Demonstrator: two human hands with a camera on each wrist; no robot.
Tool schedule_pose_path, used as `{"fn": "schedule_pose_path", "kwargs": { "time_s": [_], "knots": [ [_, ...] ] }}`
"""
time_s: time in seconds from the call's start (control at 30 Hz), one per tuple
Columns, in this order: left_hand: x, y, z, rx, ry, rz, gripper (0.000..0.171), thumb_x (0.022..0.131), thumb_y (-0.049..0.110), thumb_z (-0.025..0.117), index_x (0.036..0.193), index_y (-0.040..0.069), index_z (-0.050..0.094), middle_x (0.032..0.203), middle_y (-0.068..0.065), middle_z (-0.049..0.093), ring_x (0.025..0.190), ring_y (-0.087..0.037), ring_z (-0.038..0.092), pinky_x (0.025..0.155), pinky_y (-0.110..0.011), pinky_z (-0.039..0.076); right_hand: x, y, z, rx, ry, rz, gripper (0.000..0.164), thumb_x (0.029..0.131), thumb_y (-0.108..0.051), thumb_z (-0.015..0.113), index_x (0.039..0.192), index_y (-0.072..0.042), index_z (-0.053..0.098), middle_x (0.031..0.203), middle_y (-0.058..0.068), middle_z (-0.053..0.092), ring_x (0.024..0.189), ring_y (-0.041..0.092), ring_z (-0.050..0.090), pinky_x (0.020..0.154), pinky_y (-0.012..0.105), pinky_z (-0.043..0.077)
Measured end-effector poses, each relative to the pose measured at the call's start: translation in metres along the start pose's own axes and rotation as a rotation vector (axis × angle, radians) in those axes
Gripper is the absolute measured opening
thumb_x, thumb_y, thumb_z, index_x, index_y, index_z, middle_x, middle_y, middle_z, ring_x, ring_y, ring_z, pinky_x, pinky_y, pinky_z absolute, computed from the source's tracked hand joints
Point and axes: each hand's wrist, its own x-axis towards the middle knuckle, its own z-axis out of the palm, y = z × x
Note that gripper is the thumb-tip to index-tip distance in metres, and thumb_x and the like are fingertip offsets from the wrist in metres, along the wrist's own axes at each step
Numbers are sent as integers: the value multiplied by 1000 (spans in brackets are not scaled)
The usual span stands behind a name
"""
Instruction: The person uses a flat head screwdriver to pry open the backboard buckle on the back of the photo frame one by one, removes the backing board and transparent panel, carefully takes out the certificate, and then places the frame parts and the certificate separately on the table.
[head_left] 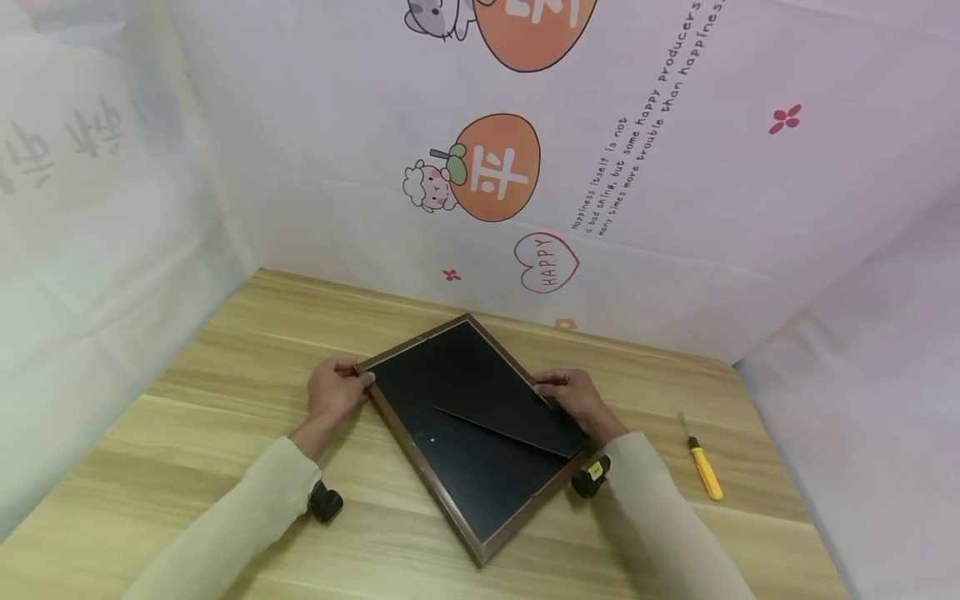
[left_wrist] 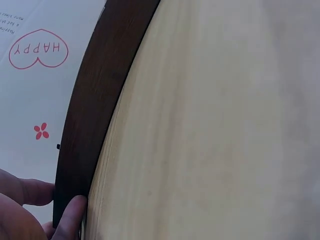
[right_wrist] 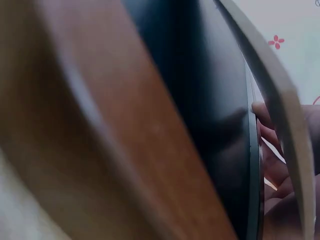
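A picture frame [head_left: 442, 367] with a brown rim [left_wrist: 97, 110] and black backing lies back-up at a slant over the wooden table. From the backing a thin black stand leg [head_left: 502, 433] sticks up; its pale edge [right_wrist: 280, 90] crosses the right wrist view. My left hand [head_left: 335, 393] pinches the frame's left corner between thumb and fingers. At the right edge, my right hand [head_left: 576, 400] grips the rim, thumb on the inner side. Part of that hand is behind the stand leg in the right wrist view.
A screwdriver [head_left: 705, 471] with a yellow handle lies on the table [head_left: 225, 417] to the right of the right arm. A printed white cloth [head_left: 337, 167] hangs behind the table, with further pale cloth on both sides.
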Motion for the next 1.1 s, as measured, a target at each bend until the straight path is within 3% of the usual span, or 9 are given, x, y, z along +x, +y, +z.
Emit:
{"fn": "schedule_pose_path", "kwargs": {
  "time_s": [0.23, 0.4, 0.57, 0.67, 0.87, 1.1],
  "knots": [
    [-9, -3, 0, 16, -5, 19, 39, 86, 2, 71, 119, -9, 54, 110, -22, 61, 75, -14, 65, 67, -21, 59, 2, -1, -7, -22, -40, -3, 27, 90, -13, 71, 115, -3, 72, 109, 10, 74, 77, 9, 58, 64, 21, 47],
    [-12, -5, -3, 132, 16, 67, 33, 84, 7, 73, 112, -6, 61, 98, -18, 66, 71, -11, 63, 62, -19, 55, 4, -4, -11, -62, -63, -19, 26, 90, -15, 71, 115, -6, 73, 115, 11, 72, 83, 10, 59, 69, 21, 48],
    [-11, -3, -9, 283, -20, 102, 32, 86, 14, 73, 112, -4, 65, 100, -19, 68, 85, -25, 64, 66, -24, 49, 3, -4, -16, -82, -95, -64, 23, 92, -17, 68, 113, -7, 74, 114, 8, 72, 86, 10, 61, 71, 22, 50],
    [-8, 0, -12, 329, -69, 103, 34, 91, 17, 68, 117, -4, 61, 112, -23, 64, 99, -33, 61, 74, -31, 51, -2, 1, -23, -4, -100, -14, 28, 96, -19, 64, 118, -3, 70, 114, 8, 71, 89, 10, 62, 74, 23, 53],
    [5, 8, -17, 397, -105, 152, 32, 94, 21, 63, 115, -3, 64, 116, -24, 67, 107, -37, 63, 87, -42, 54, -27, 18, -35, 165, -4, 114, 40, 101, -23, 57, 133, 0, 57, 128, 16, 65, 108, 15, 64, 91, 25, 54],
    [25, 18, -20, 439, -189, 155, 34, 95, 21, 63, 120, -2, 64, 119, -23, 66, 109, -36, 62, 91, -43, 53, -61, 28, -37, 231, 123, 182, 46, 103, -28, 52, 141, -2, 49, 138, 15, 59, 117, 16, 62, 93, 23, 52]
  ]
}}
